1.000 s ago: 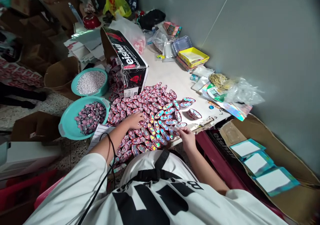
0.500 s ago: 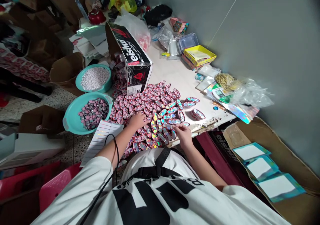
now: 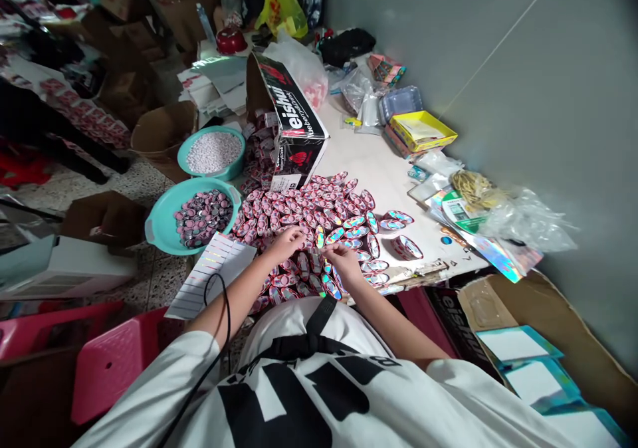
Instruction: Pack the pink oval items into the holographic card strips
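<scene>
Many small oval boxes (image 3: 323, 199) with shiny rims stand crowded on the table, several holding round pink pieces. My left hand (image 3: 290, 242) is above the boxes at the front, its fingers pinched together. Close by on its right, my right hand (image 3: 343, 262) also has thumb and fingers pressed together, over boxes with shiny, rainbow-coloured insides. Whatever lies between the fingertips of either hand is too small to make out. A turquoise basin (image 3: 160, 222) of pink and dark round pieces stands at the left.
Another turquoise basin (image 3: 187, 169) holds small white pieces. A black printed carton (image 3: 299, 112) lies on its side, spilling more boxes onto the table (image 3: 349, 142). Toward the wall are a yellow tray (image 3: 423, 129) and clear plastic bags (image 3: 528, 219). A striped white sheet (image 3: 214, 275) lies front left.
My right hand has moved left over the boxes, closer to my left hand. The whole view has shifted, so the table sits further right.
</scene>
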`<action>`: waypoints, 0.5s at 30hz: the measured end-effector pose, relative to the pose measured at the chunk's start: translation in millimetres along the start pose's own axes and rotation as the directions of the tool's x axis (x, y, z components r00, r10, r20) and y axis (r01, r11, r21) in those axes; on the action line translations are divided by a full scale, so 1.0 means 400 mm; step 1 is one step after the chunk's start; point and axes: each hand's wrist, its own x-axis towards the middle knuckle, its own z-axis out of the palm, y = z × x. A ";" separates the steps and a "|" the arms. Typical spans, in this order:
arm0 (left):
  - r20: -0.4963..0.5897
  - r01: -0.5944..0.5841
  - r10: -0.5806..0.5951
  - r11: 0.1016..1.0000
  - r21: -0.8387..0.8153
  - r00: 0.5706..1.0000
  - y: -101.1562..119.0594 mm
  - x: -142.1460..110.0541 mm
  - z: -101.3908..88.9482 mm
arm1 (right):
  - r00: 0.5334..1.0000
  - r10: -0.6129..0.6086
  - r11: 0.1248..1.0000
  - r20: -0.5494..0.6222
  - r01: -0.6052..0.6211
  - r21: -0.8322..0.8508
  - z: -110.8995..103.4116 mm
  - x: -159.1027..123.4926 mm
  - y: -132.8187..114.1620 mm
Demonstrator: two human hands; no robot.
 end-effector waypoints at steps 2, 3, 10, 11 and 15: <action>0.165 0.089 -0.060 0.980 -0.176 0.984 -0.010 -0.012 0.005 | 0.999 0.011 1.000 0.048 -0.010 -0.022 0.025 0.007 0.003; 0.207 0.128 -0.083 0.968 -0.217 0.975 -0.017 -0.018 0.008 | 0.998 0.017 0.999 0.058 -0.016 -0.031 0.035 0.011 0.003; 0.055 0.140 -0.134 0.984 -0.113 0.989 -0.073 -0.040 0.019 | 0.999 -0.012 0.960 0.034 0.021 -0.278 0.055 0.036 0.031; 0.047 0.151 -0.147 0.985 -0.084 0.988 -0.075 -0.036 0.018 | 1.000 -0.014 0.953 0.023 0.020 -0.301 0.055 0.039 0.039; -0.045 0.232 -0.232 0.973 -0.007 0.972 -0.072 -0.009 0.017 | 0.998 -0.058 0.900 -0.035 0.037 -0.433 0.062 0.061 0.065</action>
